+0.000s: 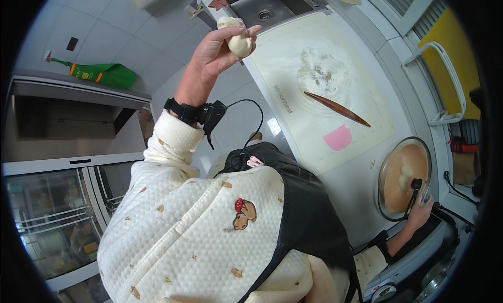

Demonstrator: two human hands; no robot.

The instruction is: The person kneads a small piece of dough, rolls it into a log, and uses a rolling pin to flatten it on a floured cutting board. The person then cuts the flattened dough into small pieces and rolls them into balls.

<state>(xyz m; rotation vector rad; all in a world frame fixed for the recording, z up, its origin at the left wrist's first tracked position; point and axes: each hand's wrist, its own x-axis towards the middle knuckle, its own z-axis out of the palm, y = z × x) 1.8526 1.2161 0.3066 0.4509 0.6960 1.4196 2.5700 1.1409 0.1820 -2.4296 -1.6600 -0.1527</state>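
High at the top, my left hand grips a smooth, pale lump of dough, with part of it bulging above the fingers. At the lower right, my right hand is closed at the black handle of a round glass lid. Through the glass shows a round tan surface with pale rounded lumps that look like dough. On the counter between my hands lies a pale baking mat dusted with flour. A tapered wooden rolling pin and a pink scraper rest on it.
A steel sink lies beyond the mat's far left corner. Along the right wall stand a yellow board and a white rack. A glass-fronted cabinet is at the left; a green bag lies above it.
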